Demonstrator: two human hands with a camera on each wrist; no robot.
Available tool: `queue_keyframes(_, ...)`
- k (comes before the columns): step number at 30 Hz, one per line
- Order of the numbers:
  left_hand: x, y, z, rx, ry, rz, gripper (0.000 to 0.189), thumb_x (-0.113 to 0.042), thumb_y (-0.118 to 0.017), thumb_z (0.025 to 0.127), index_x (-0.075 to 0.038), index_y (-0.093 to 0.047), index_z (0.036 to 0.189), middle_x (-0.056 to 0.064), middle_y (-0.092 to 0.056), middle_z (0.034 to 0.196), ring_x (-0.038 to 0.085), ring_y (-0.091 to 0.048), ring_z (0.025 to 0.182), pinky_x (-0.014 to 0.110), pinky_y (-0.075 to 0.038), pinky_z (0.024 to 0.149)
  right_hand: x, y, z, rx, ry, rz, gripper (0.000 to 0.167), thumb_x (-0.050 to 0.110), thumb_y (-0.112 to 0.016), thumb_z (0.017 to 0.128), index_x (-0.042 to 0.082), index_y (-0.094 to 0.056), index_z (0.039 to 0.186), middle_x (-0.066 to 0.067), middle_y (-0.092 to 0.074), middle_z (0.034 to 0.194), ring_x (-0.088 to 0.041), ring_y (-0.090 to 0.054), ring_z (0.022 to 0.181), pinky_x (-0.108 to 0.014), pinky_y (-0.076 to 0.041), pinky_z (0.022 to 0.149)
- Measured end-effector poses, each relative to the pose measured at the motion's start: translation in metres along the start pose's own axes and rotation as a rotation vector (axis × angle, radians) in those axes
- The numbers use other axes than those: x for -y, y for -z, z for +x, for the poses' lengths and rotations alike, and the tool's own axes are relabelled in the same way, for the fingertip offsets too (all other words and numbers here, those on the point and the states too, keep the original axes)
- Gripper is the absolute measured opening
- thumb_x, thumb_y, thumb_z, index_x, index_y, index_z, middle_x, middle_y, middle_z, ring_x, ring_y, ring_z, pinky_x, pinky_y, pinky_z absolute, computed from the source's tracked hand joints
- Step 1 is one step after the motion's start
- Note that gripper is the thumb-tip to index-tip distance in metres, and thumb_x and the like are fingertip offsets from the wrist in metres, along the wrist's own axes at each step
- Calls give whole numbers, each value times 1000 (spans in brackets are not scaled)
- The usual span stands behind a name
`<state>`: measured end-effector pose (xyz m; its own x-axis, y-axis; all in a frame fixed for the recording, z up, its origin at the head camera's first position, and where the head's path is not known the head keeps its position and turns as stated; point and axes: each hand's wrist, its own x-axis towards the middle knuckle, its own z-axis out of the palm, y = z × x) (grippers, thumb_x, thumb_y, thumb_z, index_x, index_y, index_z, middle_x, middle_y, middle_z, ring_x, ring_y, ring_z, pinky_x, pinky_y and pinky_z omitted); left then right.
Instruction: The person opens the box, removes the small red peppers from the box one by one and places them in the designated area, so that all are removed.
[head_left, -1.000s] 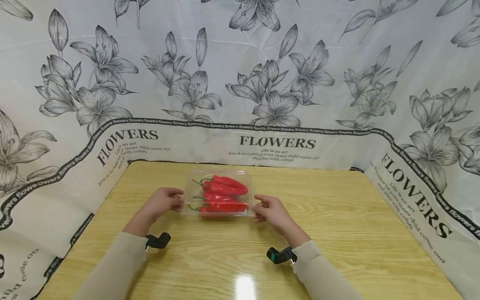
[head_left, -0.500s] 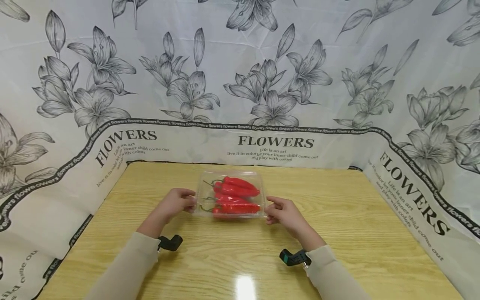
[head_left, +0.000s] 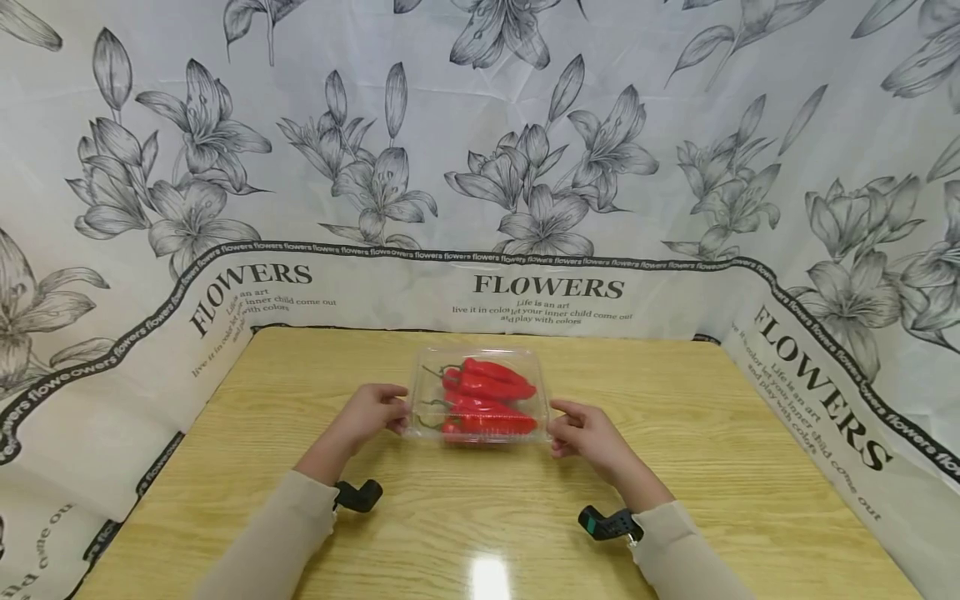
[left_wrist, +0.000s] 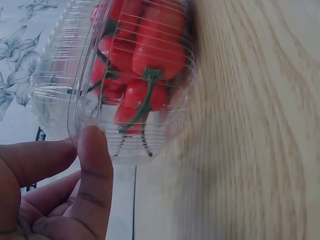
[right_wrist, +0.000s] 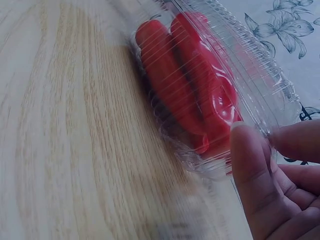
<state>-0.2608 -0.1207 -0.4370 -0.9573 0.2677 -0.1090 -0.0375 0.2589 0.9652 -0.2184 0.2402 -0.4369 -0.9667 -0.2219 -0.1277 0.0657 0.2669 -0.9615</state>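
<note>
Toward the far side of a wooden table [head_left: 465,517], near the middle of its width, a clear plastic box [head_left: 531,362] sits between your two hands. Through the see-through plastic you have several long, glossy red peppers [head_left: 491,383] lying side by side, their green stems [left_wrist: 145,107] pointing to your left and their tips to your right. Your left hand [head_left: 372,412] pinches the box's left edge, thumb on one face of the rim and index finger on the other, with the remaining fingers folded loosely below. Your right hand [head_left: 592,437] mirrors it at the right edge, thumb and index finger nipping the rim and the other fingers curled in. The box looks level, but you cannot tell from these views whether its base touches the wood or hangs just above it. You wear beige sleeves [head_left: 277,533], and a small black device [head_left: 360,497] is on your left wrist, with another black device [head_left: 611,524] marked by a green patch on your right. Around the table's back and sides hangs a white cloth [head_left: 450,200] printed with grey lilies and the word "FLOWERS". A bright reflection [head_left: 490,575] shines on the wood nearest you.
</note>
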Motion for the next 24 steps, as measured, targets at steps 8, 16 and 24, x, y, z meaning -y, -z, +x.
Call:
queue_keyframes(8,1,-8,1,-16,-15,2,44,-2,-53,96,16,-43,136,18,-64,92,13,-62,68,32,-58,67,-7,3,-3,-4,4,29,61,11,-57,97,-2,-30,150,-25,-59,105,-18,-63,76,-34,-60,72)
queue_keyframes(16,4,-9,3,-23,0,4,45,-5,-54,97,12,-44,137,16,-64,90,13,-62,66,32,-58,67,-6,5,-4,-24,20,-1,63,11,-59,96,1,-29,151,-24,-59,106,-27,-65,83,-40,-59,76)
queue_keyframes(24,8,-6,-2,-1,18,1,47,-9,-52,97,5,-42,142,16,-66,97,16,-62,70,32,-57,66,1,5,-13,-119,61,-153,51,18,-63,94,-1,-44,138,-20,-59,107,-32,-66,86,-42,-59,75)
